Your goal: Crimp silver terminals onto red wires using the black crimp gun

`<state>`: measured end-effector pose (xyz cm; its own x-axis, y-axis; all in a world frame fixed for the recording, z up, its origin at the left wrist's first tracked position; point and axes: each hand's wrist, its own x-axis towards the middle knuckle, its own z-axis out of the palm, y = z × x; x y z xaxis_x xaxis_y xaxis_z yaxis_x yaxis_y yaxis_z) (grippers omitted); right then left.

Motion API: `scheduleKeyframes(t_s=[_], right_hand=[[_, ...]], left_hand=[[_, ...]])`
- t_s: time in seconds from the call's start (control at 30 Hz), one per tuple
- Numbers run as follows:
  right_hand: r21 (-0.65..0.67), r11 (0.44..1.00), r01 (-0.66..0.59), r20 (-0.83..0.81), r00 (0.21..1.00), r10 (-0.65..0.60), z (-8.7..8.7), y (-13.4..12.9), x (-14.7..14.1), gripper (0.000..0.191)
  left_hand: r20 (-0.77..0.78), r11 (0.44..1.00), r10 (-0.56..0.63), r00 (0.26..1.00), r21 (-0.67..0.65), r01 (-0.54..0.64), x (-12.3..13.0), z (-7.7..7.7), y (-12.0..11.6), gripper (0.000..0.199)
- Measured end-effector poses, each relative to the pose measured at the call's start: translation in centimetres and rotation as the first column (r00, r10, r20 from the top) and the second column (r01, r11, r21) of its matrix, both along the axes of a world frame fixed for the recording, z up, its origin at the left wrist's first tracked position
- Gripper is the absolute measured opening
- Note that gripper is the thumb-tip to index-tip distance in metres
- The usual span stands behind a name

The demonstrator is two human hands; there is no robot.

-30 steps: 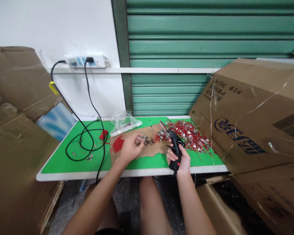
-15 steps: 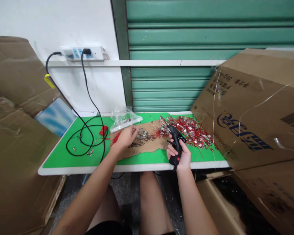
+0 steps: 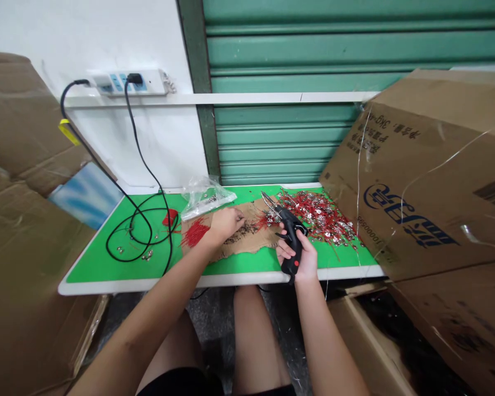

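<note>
My right hand (image 3: 303, 257) is wrapped around the grip of a black soldering gun (image 3: 292, 234), its metal tip pointing up and to the left. Over the middle of a scorched cardboard sheet (image 3: 247, 247) is my left hand (image 3: 226, 224), fingers pinched together; whatever they hold is too small to tell. Dark specks and small metal pieces lie by its fingertips, partly covered by the hand. Short red wires (image 3: 196, 232) are bunched at the cardboard's left. Beyond the gun spreads a large heap of red wires with shiny metal pieces (image 3: 317, 214).
A clear plastic bag (image 3: 208, 199) sits at the back of the green tabletop (image 3: 91, 267). Black cables (image 3: 138, 143) run from a power strip (image 3: 127, 82) and coil on the left. Large cardboard boxes (image 3: 416, 176) flank the table, with an open box (image 3: 367, 335) below right.
My left hand has moved right across the cardboard, uncovering more red wires behind it. My right hand still holds the soldering gun, and the view has shifted slightly.
</note>
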<state>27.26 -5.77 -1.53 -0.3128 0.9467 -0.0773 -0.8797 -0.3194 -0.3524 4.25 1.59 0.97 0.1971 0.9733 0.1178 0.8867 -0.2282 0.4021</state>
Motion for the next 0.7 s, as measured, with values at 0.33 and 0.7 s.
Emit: scheduleKeyframes(t_s=[0.33,0.7], right_hand=[[0.034,0.999,-0.010,0.034,0.999,0.009,-0.3,0.2,-0.1,0.030],[0.046,0.999,-0.029,0.040,0.999,0.027,-0.5,0.3,0.0,0.029]], left_hand=[[-0.058,0.997,0.081,0.995,-0.009,-0.081,-4.2,0.9,-4.0,0.026],[0.011,0.928,0.297,0.955,0.231,-0.292,-7.4,-1.6,-8.2,0.029]])
